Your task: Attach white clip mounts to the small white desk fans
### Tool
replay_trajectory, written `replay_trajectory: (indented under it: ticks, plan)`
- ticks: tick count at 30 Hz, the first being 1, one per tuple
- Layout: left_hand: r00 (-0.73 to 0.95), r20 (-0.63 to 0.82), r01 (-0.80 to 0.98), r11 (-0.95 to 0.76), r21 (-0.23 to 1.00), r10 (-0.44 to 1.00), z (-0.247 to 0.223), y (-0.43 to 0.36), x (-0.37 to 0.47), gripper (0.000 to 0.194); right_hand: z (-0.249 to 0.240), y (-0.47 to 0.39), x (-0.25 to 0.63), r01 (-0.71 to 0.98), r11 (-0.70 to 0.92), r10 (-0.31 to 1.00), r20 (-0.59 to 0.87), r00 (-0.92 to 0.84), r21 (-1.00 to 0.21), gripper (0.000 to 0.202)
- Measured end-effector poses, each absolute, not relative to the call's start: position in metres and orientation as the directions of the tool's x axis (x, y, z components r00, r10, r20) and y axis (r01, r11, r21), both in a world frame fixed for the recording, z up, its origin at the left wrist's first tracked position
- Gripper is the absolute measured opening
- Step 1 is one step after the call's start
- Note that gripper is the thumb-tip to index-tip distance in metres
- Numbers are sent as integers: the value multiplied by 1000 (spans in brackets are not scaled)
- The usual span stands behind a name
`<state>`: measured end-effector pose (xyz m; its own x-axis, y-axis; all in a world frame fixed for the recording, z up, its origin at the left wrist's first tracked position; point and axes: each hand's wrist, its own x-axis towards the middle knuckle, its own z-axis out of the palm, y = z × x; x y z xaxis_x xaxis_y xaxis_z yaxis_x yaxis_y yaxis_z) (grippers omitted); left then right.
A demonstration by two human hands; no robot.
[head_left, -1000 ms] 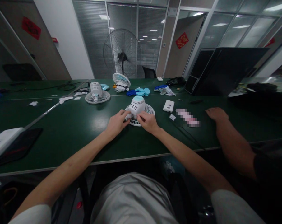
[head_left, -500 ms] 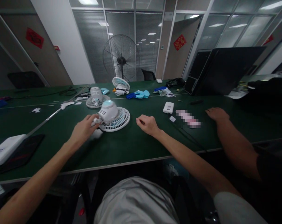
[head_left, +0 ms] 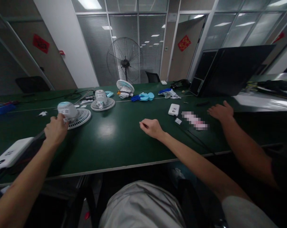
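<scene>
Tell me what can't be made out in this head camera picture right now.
All in the head view:
Left hand on the nearest white fan: contact partly hidden by the hand itself.
Inside of the curled right hand: hidden by its own fingers.
Pink strip: pixelated, details lost.
Small white tag: any print too small to read.
Co-worker's dark sleeve: cut off by the right edge, in shadow.

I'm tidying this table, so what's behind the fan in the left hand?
Beyond the held fan, white scraps show on the table, with a second fan to the right. Whatever sits directly behind the held fan is covered.
</scene>
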<state>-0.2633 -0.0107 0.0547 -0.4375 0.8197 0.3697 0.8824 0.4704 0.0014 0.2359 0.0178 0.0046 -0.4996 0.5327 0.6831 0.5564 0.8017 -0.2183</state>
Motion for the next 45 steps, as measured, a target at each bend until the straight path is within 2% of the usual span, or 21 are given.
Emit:
replay_trajectory:
  ticks: [5,8,11,16,21,26,30,33,45]
  plan:
    - [-518,367,843,533,68,772,65,29,-263,52,7,17,237,550,805,534,672,-512,-221,31]
    - [-520,417,837,543,74,745,72,46,-254,67,7,18,238,550,802,542,669,-508,-233,30]
    - [-425,494,885,462,51,759,73,66,-231,81,7,19,238,542,803,547,665,-508,-247,31]
    - [-215,451,975,213,55,866,56,115,-176,60,8,16,238,527,812,542,658,-523,-251,30]
    - [-186,437,983,165,85,880,46,150,-152,54,12,15,240,531,811,541,660,-522,-245,32]
    - [-126,466,990,139,7,876,59,163,-158,39,12,18,241,528,807,552,653,-519,-264,31]
    - [-26,408,994,66,-86,913,69,168,-162,38,12,19,243,519,803,567,643,-514,-294,32]
    - [-2,381,993,47,-110,924,72,170,-162,38,13,19,244,514,795,583,637,-504,-322,32]
    - [-118,349,993,119,18,930,67,170,-154,49,13,20,244,528,782,603,616,-507,-332,32]
